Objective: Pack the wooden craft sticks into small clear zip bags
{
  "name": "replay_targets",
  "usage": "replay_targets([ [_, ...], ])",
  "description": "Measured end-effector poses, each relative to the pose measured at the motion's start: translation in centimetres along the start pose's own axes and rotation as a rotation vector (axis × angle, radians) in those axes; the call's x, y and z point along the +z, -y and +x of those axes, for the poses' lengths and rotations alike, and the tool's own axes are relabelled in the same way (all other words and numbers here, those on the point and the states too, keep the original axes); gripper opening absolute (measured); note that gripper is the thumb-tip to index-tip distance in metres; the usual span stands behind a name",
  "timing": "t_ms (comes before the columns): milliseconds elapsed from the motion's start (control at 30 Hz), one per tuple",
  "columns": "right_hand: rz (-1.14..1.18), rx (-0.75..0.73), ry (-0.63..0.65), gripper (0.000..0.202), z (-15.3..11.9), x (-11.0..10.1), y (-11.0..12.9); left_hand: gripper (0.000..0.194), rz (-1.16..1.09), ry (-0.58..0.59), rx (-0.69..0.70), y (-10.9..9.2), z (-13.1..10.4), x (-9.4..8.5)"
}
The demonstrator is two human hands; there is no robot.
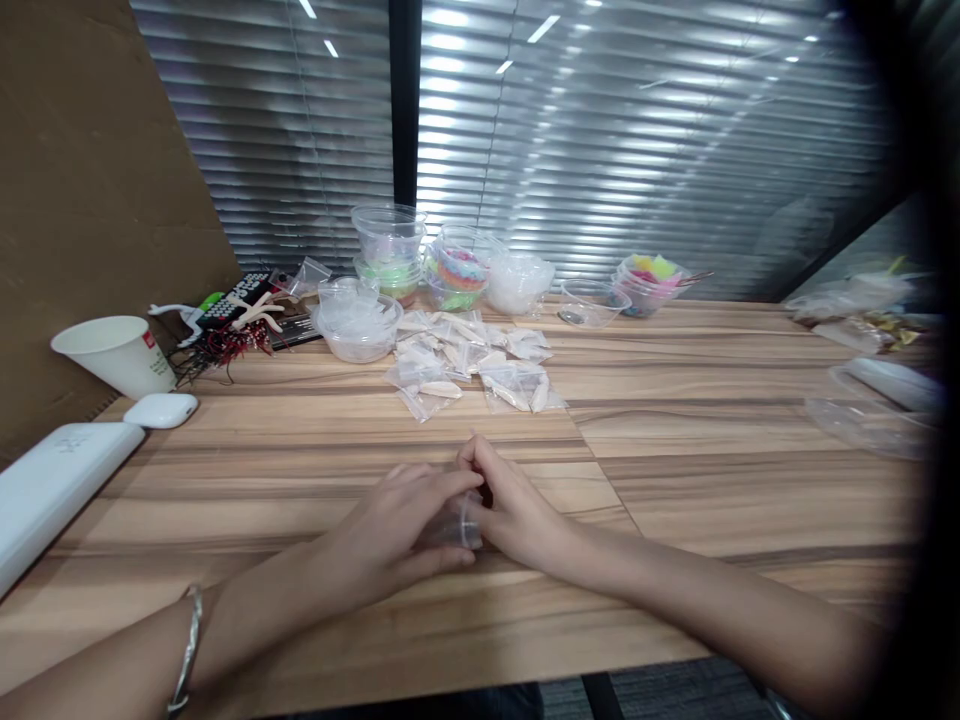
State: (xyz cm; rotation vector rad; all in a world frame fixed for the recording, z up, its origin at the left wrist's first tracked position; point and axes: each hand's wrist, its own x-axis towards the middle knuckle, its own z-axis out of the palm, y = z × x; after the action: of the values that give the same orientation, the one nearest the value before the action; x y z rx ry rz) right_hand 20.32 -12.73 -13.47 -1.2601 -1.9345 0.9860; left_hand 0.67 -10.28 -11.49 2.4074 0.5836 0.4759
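Your left hand [382,525] grasps a small clear bag [450,525] between thumb and fingers, at the near middle of the wooden table [712,480]; your right hand [517,505] curls at the bag's right edge — whether it pinches the plastic, I cannot tell; bags of pale pieces [521,383] lie farther off — clear tubs [360,345] behind

Tabletop [720,400]: wood-grained, smooth, faint sheen. Paper cup [124,362]: matt. Behind cup, panel [90,170]: matt cardboard. Just in front of cup, small case [161,411]: smooth plastic. Right of cup: tubs [360,346], clear glossy plastic; held bag [448,527], thin see-through plastic.
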Motion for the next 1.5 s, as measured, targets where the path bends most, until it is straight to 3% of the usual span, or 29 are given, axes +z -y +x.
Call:
replay_targets([
  [133, 0.050, 0.003, -0.011, 0.022, 0.1, -0.2, 0.3, 0.056, -0.033, 0.023, -0.017, -0.3, -0.2, -0.1],
  [233, 0.216, 0.005, 0.012, 0.021, 0.5, -0.2, 0.4, 0.065, -0.180, 0.045, -0.049, -0.7, -0.2, -0.2],
  [367, 0.505, 0.059, 0.055, 0.031, 1.0, 0.0, -0.1, 0.041, -0.701, -0.139, -0.234, -0.4, 0.4, 0.4],
  [467, 0.517, 0.053, 0.033, 0.038, 1.2, 0.1, -0.4, 0.041, -0.901, -0.214, -0.368, 0.4, 0.9, 1.1],
  [700, 0.573, 0.063, -0.060, 0.036, 1.1, 0.1, -0.3, 0.037, -0.720, -0.120, -0.423, 1.0, 0.8, 0.5],
  [867, 0.669, 0.070, -0.028, 0.037, 1.6, 0.0, -0.8, 0.033, -0.787, -0.090, -0.386, 0.9, 1.1, -0.2],
  [1167, 0.754, 0.040, 0.039, 0.031, 1.9, -0.4, -1.5, 0.033, -0.760, -0.172, -0.399, 1.3, 1.0, -0.3],
  [1300, 0.711, 0.054, 0.042, 0.029, 1.9, -0.2, -1.7, 0.032, -0.757, -0.169, -0.410, 1.5, 0.9, -0.1],
  [1500, 0.463, 0.108, -0.110, 0.028, 1.6, -0.4, -1.0, 0.036, -0.758, -0.180, -0.428, 1.8, 0.8, 0.1],
])
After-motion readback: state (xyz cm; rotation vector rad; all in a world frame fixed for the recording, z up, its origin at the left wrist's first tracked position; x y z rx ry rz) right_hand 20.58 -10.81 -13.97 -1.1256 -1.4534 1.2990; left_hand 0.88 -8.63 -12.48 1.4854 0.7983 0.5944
